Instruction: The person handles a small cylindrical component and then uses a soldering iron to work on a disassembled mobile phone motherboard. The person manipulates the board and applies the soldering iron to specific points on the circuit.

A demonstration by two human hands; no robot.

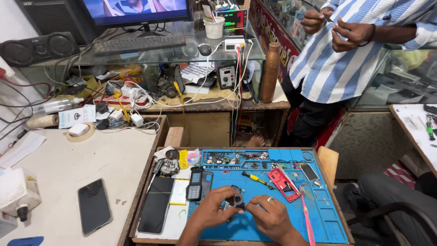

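Observation:
Both my hands meet over a blue repair mat [327, 228] at the bottom centre. My left hand [210, 210] and my right hand [269, 215], which wears a ring, pinch a small dark phone part [236, 199] between their fingertips. A red phone frame [283, 182] and a yellow-handled screwdriver [255, 178] lie just beyond my fingers. A dark keypad phone [195, 183] sits to the left of my left hand.
A black smartphone [156, 204] lies at the mat's left edge, another [94, 206] on the white table. A pink tool [308, 218] lies to the right. A person in a striped shirt [346, 50] stands beyond the bench. A glass shelf [136, 57] carries a keyboard and cables.

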